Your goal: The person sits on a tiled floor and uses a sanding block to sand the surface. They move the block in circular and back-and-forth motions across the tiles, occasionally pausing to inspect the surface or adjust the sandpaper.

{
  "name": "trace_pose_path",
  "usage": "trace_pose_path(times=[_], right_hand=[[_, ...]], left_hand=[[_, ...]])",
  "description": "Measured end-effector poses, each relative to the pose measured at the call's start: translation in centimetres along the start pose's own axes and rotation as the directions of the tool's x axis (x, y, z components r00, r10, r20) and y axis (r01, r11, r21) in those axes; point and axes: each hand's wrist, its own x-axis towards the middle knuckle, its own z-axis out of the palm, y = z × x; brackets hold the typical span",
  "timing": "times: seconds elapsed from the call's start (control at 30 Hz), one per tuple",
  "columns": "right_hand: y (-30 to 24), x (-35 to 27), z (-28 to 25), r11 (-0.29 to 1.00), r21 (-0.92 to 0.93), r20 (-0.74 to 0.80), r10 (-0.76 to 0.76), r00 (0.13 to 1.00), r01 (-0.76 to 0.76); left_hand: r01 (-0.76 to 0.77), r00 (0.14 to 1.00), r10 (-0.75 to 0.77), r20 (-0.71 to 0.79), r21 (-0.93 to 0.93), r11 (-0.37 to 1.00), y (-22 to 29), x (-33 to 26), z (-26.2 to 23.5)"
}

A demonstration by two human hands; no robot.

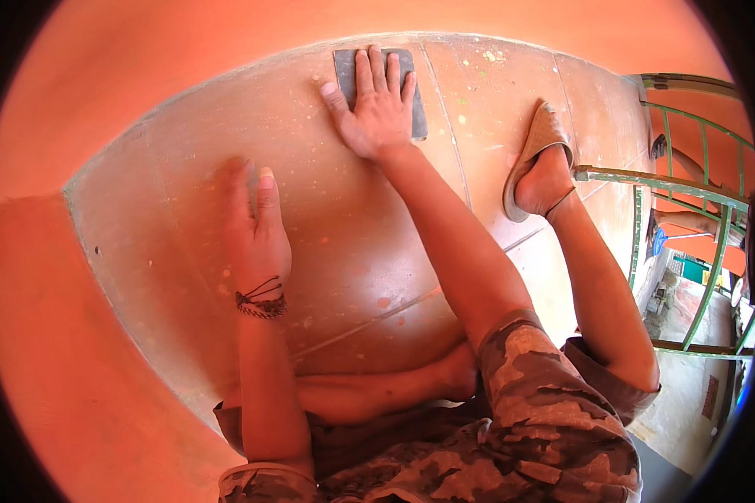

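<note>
My right hand [377, 113] lies with fingers spread on a dark grey, thin rectangular sheet [345, 74] on the tiled floor, close to the orange wall. The sheet looks like sandpaper, though its underside is hidden. My left hand [262, 236], with a dark braided bracelet [261, 303] at the wrist, is over the floor to the left. Its fingers are stretched out and slightly blurred, and nothing shows in them. Whether it touches the floor I cannot tell.
The brownish floor [310, 214] has pale specks and paint spots. Orange walls [218, 67] curve around it. My sandalled foot [538, 172] rests at the right. Beyond it stands a green metal railing [667, 180], with part of another person [684, 159] behind it.
</note>
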Motion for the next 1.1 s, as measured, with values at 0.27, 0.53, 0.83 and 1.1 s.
trace_pose_path(times=[0.27, 0.53, 0.83, 1.1], right_hand=[[-3.1, -1.8, 2.0, 0.984, -0.134, -0.062, -0.128, 0.99, 0.119], [-6.6, -4.6, 2.5, 0.906, 0.021, 0.064, -0.424, 0.903, 0.423], [-5.2, -4.3, 2.5, 0.859, 0.113, 0.117, -0.51, 0.852, 0.499], [-3.0, -3.4, 0.8, 0.939, 0.051, 0.145, -0.344, 0.928, 0.34]], left_hand=[[0.059, 0.998, -0.058, 0.009, -0.067, 0.996, 0.2, 0.1, -0.5], [0.085, 0.996, -0.083, 0.019, -0.213, 0.973, 2.6, -0.1, -1.2], [0.133, 0.985, -0.151, -0.082, -0.194, 0.972, 1.0, 0.3, -1.2], [0.137, 0.983, -0.162, -0.09, -0.239, 0.961, 1.4, 0.3, -0.7]])
